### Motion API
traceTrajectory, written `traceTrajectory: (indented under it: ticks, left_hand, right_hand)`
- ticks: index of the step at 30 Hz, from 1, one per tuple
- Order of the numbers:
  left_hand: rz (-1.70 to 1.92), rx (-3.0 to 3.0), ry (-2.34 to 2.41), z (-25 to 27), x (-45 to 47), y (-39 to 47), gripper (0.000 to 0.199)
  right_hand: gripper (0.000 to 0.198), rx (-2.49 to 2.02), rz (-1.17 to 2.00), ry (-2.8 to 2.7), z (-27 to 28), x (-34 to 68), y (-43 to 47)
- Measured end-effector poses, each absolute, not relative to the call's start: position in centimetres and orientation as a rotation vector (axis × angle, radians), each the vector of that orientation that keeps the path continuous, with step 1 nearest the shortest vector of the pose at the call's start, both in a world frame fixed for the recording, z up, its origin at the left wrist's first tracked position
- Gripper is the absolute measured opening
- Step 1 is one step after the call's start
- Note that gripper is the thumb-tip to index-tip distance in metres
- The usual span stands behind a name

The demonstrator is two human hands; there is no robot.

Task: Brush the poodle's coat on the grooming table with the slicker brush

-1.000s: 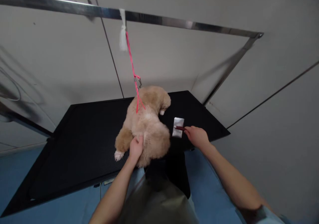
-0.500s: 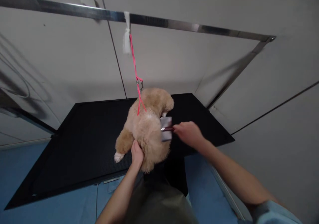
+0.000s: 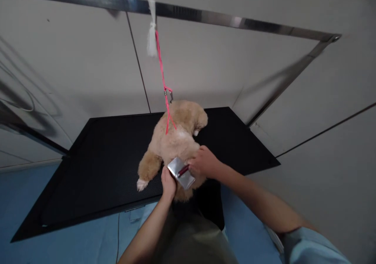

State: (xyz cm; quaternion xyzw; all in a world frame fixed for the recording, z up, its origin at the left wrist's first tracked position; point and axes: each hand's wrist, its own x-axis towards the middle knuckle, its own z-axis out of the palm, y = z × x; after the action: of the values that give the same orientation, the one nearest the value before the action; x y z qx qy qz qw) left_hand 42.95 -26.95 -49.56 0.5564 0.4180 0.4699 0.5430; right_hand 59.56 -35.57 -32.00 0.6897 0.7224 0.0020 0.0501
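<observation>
My right hand (image 3: 204,163) reaches in from the near right with the forearm stretched out, its fingers closed round the dark red handle of a flat silver metal slicker brush (image 3: 181,172), whose head lies tilted against the rump of the small fluffy tan dog (image 3: 173,142). My left hand (image 3: 168,183) comes up from the near edge and is curled onto the dog's hindquarters, just beside the brush head. The dog stands on the black grooming table (image 3: 102,158), tethered by a pink leash (image 3: 162,76) to the steel overhead bar (image 3: 205,17).

Bare forearms, a light-blue short sleeve (image 3: 311,244), an olive-grey apron (image 3: 190,240).
</observation>
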Motion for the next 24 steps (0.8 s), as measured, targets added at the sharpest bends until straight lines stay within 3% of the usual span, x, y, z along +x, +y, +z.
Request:
traceTrajectory:
  ticks: [6,9,12,17,22,24]
  left_hand:
    - [1.135,1.308,1.02,-50.0,42.9,-26.9,0.05]
    - [1.101,1.223,0.996,-49.7,43.0,-27.1,0.055]
    - [1.106,1.248,0.975,-49.3,42.9,-27.1,0.048]
    - [1.102,1.216,0.851,-49.0,43.0,-26.8,0.037]
    - [1.04,1.246,0.87,-49.3,42.5,-25.5,0.032]
    - [0.988,1.298,0.878,-49.4,41.9,-24.6,0.031]
  right_hand:
    - [0.032,2.375,0.392,1.859,-30.7,61.4,-36.5]
    - [0.027,2.188,0.257,2.15,-31.5,59.2,-36.6]
    - [0.025,2.125,0.106,2.183,-32.1,59.0,-36.6]
    - [0.031,2.506,0.43,1.711,-30.8,61.0,-38.2]
    - [0.025,2.374,0.035,2.042,-34.0,58.0,-38.7]
    - [0.027,2.47,0.027,1.94,-35.0,59.2,-39.4]
